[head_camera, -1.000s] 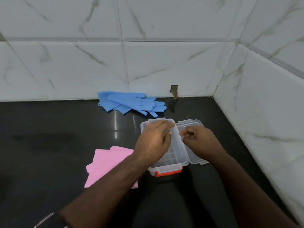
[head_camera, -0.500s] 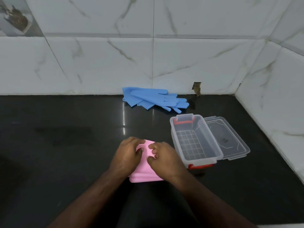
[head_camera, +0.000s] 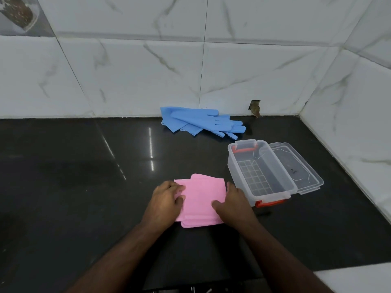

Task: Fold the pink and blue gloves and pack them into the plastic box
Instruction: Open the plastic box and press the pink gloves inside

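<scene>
The folded pink rubber gloves [head_camera: 202, 199] are pinched at both edges by the left hand [head_camera: 167, 200] and right hand [head_camera: 233, 205], seemingly for lifting into the open clear plastic box [head_camera: 261, 172].

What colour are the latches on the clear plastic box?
Orange-red latches on the plastic box, clearest in the head view.

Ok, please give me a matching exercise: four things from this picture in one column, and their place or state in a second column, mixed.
Things:
1. pink gloves
2. blue gloves
3. plastic box
4. lid

Place or state:
A. near the back wall, untouched
B. open and empty
C. folded back flat, to the right of the box
D. between both hands on the counter

Pairs: 1-D, 2-A, 3-B, 4-C
</scene>
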`<state>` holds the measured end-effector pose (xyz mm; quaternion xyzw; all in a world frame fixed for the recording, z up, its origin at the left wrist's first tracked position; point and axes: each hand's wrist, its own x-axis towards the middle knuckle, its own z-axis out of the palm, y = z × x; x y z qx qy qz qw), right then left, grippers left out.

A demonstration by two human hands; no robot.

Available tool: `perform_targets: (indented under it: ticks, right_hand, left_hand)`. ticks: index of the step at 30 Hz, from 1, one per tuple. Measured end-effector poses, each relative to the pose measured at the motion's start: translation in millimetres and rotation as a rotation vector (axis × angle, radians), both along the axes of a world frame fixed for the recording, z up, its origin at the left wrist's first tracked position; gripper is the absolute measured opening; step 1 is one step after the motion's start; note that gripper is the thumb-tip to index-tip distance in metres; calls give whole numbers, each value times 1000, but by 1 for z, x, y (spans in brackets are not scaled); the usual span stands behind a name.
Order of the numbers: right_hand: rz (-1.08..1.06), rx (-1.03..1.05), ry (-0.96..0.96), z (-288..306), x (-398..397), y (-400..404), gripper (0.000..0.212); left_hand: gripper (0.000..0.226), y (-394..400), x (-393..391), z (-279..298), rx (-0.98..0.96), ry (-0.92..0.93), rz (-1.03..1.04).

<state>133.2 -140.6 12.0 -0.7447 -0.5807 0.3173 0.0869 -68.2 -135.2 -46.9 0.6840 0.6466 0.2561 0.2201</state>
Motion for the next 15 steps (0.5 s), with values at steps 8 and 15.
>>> perform_targets:
  ticks: [8,15]
  right_hand:
    - [-267,73,383,1,-1,-1,79]
    - [-128,186,496,0,-9,-10,88]
  left_hand:
    - [31,-8,-9,-9,50,-53,-7]
    - [28,-11,-13,-4,61,-144,-4]
